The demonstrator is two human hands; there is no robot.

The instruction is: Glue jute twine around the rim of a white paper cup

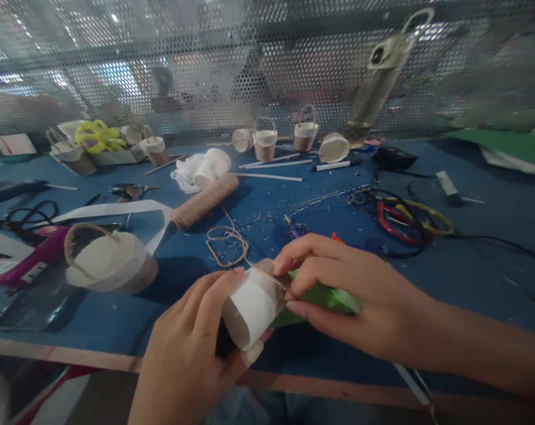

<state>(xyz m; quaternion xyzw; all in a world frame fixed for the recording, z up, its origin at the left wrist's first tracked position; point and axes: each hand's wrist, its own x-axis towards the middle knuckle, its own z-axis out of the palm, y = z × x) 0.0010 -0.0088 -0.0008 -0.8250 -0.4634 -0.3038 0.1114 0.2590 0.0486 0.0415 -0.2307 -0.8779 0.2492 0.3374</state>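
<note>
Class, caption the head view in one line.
Left hand and right hand hold a twine-wrapped white cup over a blue table.

Tilted white paper cup (252,310), mouth toward camera, jute twine (267,270) wrapped round base.

Matt white paper cup (250,310), rough jute twine (225,245), blue felt-like table (427,277)

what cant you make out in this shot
Head view throughout:
The green piece is mostly covered by the right hand, so its kind is unclear.
The white cup has its left side hidden under the left hand.
The twine ends on the cup somewhere under the right fingers.
Everything behind the mesh screen is blurred.
</note>
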